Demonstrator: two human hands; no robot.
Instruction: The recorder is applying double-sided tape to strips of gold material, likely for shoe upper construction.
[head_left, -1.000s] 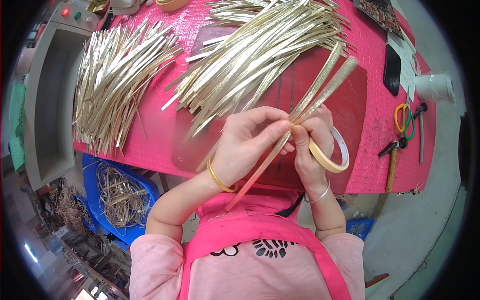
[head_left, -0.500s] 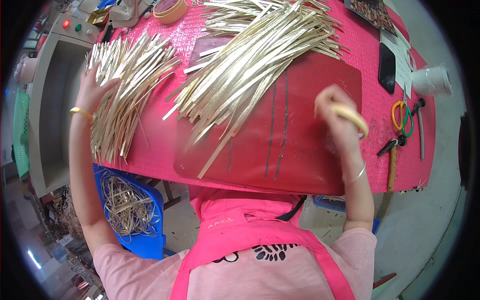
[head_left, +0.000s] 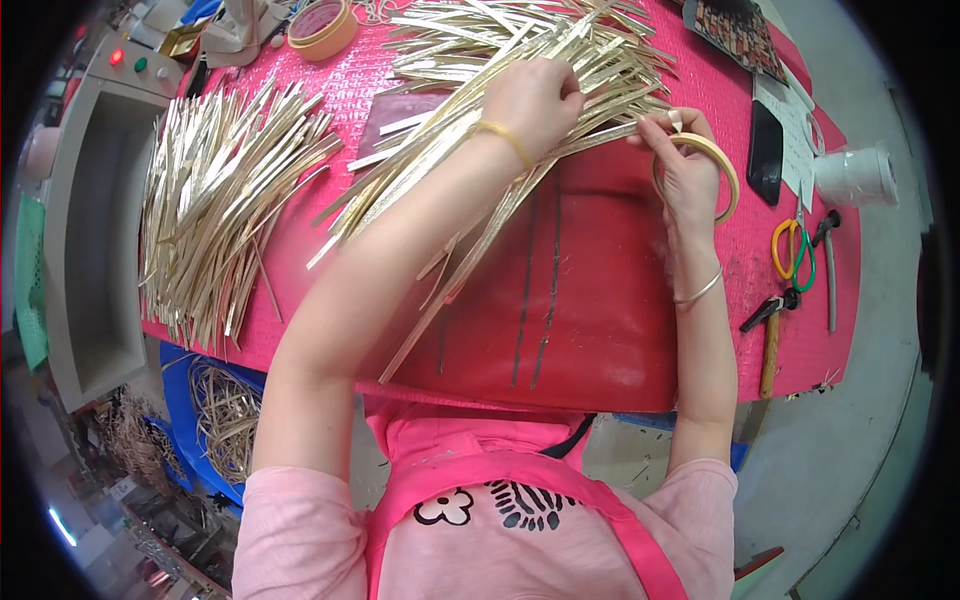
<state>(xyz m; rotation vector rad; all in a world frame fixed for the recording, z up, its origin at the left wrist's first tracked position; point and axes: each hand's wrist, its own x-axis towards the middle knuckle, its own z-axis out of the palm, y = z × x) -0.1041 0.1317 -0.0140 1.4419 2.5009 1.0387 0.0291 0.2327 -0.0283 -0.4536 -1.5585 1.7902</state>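
Note:
A large loose pile of shiny gold strips (head_left: 440, 160) lies across a dark red mat (head_left: 610, 290) on the pink table. My left hand (head_left: 530, 105) is curled over the upper part of this pile; its fingertips are hidden, but it looks closed on some strips. In my right hand (head_left: 688, 180) is a roll of cream tape (head_left: 728, 160), hanging round the fingers. Thumb and forefinger of that hand pinch together at the right-hand ends of the strips; whether they hold tape or a strip end I cannot tell.
A second bundle of gold strips (head_left: 220, 210) lies at the left, beside a grey box (head_left: 110, 230). At the right are scissors (head_left: 795, 255), a hammer (head_left: 770, 350), a black phone (head_left: 766, 150) and a white spool (head_left: 855, 178). A blue bin (head_left: 180, 390) stands below the table's left edge.
My left hand has left the left-hand bundle and crossed over to the pile on the mat. My right hand has moved up to the strip ends with the tape roll.

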